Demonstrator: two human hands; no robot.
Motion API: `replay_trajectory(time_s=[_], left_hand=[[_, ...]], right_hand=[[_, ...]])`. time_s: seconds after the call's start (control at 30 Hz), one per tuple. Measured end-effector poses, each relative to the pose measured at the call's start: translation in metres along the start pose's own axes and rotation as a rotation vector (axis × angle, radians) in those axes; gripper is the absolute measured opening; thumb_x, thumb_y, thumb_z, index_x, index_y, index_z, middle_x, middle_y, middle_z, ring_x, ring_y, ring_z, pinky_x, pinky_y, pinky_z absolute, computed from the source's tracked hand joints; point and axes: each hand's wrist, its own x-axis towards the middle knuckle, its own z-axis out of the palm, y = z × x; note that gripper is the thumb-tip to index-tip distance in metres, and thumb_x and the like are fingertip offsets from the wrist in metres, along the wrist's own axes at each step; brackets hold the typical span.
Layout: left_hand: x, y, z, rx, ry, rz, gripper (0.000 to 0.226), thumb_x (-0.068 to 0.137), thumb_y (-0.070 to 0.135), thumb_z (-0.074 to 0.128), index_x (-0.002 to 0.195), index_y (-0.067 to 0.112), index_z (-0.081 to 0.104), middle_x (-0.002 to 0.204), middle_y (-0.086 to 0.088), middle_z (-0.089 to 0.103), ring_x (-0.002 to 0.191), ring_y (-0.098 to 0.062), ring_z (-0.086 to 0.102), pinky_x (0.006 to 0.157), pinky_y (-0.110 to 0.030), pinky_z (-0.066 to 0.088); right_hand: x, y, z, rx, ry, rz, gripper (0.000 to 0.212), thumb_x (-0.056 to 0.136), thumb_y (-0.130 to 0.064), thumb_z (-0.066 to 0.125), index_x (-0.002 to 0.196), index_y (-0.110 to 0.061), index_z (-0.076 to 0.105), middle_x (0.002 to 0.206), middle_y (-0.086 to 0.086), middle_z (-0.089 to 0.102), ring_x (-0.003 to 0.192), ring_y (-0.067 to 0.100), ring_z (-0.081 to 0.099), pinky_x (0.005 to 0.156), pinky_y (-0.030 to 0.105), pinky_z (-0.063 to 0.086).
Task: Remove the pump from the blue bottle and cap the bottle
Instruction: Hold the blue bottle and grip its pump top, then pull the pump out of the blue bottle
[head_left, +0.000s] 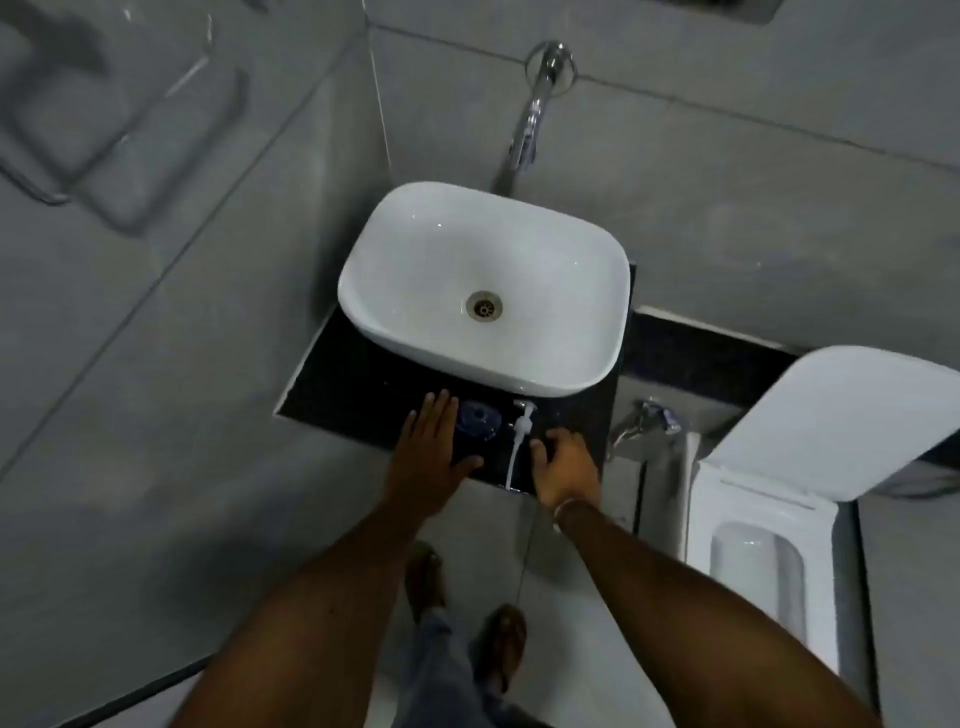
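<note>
On the black counter (332, 384) in front of the white sink (483, 286), blue bottle (479, 420) stands upright, seen from above. White pump (519, 441) lies flat at 3 o'clock of the bottle, tube toward 6. Left hand (434, 457) at bottle's 9 o'clock, fingers spread wide, touching its side, empty. Right hand (563, 467) just beside the pump at 3 o'clock, fingers loosely curled, holding nothing.

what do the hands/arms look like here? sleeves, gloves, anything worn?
Both arms are bare up to the frame's lower edge, with no sleeves showing. The left hand and the right hand have no gloves, and no rings can be made out. The right wrist carries a thin light-coloured band; the left wrist shows nothing worn. No markings are visible, though the picture is dim and soft.
</note>
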Motion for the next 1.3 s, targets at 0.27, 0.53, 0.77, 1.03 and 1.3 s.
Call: replay_trajectory(time_s=[0.27, 0.53, 0.77, 1.03, 1.3], left_hand=[[0.036, -0.014, 0.005, -0.233, 0.013, 0.048, 0.087, 0.087, 0.045, 0.072, 0.156, 0.009, 0.034, 0.167, -0.008, 0.03, 0.158, -0.025, 0.017, 0.129, -0.045, 0.013], [0.045, -0.028, 0.009, -0.32, 0.016, 0.112, 0.074, 0.088, 0.055, 0.064, 0.148, 0.015, 0.046, 0.163, -0.003, 0.04, 0.158, -0.02, 0.02, 0.129, -0.04, 0.01], [0.048, -0.035, 0.012, -0.357, 0.026, 0.151, 0.068, 0.088, 0.055, 0.067, 0.143, 0.019, 0.048, 0.16, -0.002, 0.044, 0.157, -0.019, 0.022, 0.128, -0.034, 0.007], [0.049, -0.035, 0.01, -0.35, 0.008, 0.156, 0.069, 0.085, 0.05, 0.071, 0.143, 0.02, 0.048, 0.161, -0.002, 0.043, 0.157, -0.019, 0.021, 0.13, -0.038, 0.01], [0.049, -0.033, 0.006, -0.358, 0.0, 0.155, 0.069, 0.085, 0.045, 0.073, 0.143, 0.017, 0.049, 0.161, -0.004, 0.043, 0.158, -0.021, 0.021, 0.13, -0.04, 0.011]], right_hand=[[0.056, -0.044, 0.025, 0.203, -0.043, 0.327, 0.048, 0.088, -0.047, 0.076, 0.123, -0.014, 0.073, 0.132, 0.016, 0.072, 0.124, 0.039, 0.067, 0.102, 0.039, 0.052], [0.058, -0.044, 0.025, 0.124, -0.023, 0.318, 0.031, 0.09, -0.03, 0.076, 0.116, -0.012, 0.078, 0.122, 0.018, 0.076, 0.117, 0.04, 0.069, 0.097, 0.038, 0.053], [-0.009, -0.044, -0.039, 0.606, 0.289, 0.124, 0.015, 0.092, -0.013, 0.077, 0.098, 0.001, 0.076, 0.09, 0.007, 0.077, 0.073, -0.003, 0.071, 0.073, 0.015, 0.057], [-0.027, -0.094, -0.035, 0.746, 0.395, -0.146, 0.017, 0.092, -0.004, 0.075, 0.108, -0.008, 0.075, 0.11, 0.032, 0.069, 0.082, -0.004, 0.071, 0.086, 0.018, 0.059], [-0.015, -0.098, -0.003, 0.774, 0.368, -0.207, 0.028, 0.087, 0.005, 0.077, 0.106, -0.015, 0.074, 0.11, 0.022, 0.069, 0.083, -0.003, 0.07, 0.084, 0.015, 0.058]])
